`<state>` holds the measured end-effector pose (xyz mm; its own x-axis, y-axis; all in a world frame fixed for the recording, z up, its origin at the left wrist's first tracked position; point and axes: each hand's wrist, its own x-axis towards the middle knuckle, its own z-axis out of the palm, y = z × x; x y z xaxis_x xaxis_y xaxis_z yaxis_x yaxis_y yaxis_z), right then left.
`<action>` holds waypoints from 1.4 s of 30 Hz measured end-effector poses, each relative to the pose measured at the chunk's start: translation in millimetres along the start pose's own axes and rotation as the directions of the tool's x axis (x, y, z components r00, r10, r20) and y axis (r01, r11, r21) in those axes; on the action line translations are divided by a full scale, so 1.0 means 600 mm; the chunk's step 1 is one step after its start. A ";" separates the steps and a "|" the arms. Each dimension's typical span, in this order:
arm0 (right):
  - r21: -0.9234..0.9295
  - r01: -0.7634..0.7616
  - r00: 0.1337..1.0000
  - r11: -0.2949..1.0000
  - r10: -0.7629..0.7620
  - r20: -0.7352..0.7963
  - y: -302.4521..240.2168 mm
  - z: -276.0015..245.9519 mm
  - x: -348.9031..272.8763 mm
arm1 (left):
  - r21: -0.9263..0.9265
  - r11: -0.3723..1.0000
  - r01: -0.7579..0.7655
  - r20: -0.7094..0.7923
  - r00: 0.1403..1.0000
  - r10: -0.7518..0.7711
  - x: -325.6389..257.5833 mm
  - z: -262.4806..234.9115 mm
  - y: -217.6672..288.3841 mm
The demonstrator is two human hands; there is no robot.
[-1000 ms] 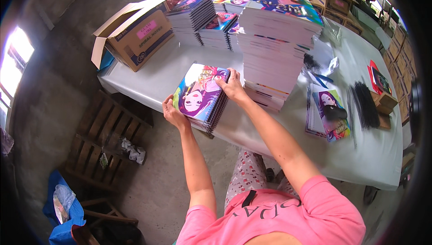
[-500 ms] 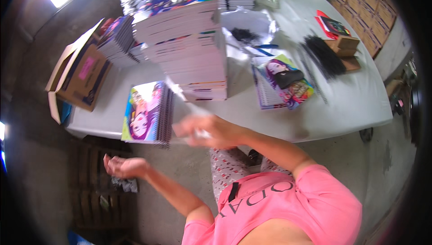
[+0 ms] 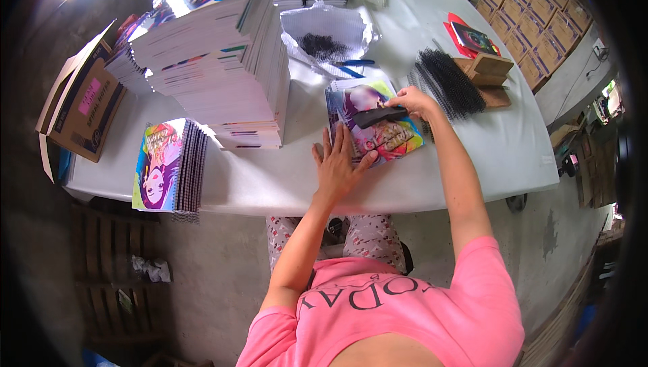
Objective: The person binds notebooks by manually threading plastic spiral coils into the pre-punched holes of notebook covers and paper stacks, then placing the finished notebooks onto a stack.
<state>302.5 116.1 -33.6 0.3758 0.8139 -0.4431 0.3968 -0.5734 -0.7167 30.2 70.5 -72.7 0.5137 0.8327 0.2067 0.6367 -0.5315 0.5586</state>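
Observation:
A colourful notebook (image 3: 388,139) lies on the white table (image 3: 270,181) in front of me. My left hand (image 3: 339,162) rests flat, fingers spread, on the notebook's left edge. My right hand (image 3: 412,102) holds a black spiral binding coil (image 3: 378,117) across the top of the cover. A row of black binding coils (image 3: 449,82) lies just right of my right hand, against a wooden block (image 3: 487,67).
A tall stack of notebooks (image 3: 219,63) stands left of centre. A short stack of bound notebooks (image 3: 167,164) sits at the table's near left edge. A cardboard box (image 3: 84,107) is far left. A white bag of coils (image 3: 325,33) and wall of boxes (image 3: 540,19) lie beyond.
Both hands left the bound stack at the left edge and swung right. They now rest on a separate notebook, and my right hand has taken hold of a black coil.

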 end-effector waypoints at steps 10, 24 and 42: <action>0.564 0.421 0.892 0.711 -0.210 -0.401 0.055 0.020 0.000 | 0.078 0.994 -0.080 0.027 0.997 0.078 -0.008 0.003 0.002; 0.285 0.801 0.549 0.526 -0.458 -0.699 -0.034 -0.029 -0.029 | -0.036 0.996 -0.077 -0.006 0.997 0.077 -0.010 -0.004 -0.013; 0.462 0.864 0.500 0.202 -0.457 -0.735 -0.094 0.005 -0.181 | -0.887 0.455 -0.085 -0.200 0.956 -0.212 -0.025 -0.045 0.017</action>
<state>236.9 60.4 53.0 0.6225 0.6004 0.5020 0.0181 0.6303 -0.7762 13.6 56.8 -48.1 0.2408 0.9404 0.2400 -0.2641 -0.1745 0.9486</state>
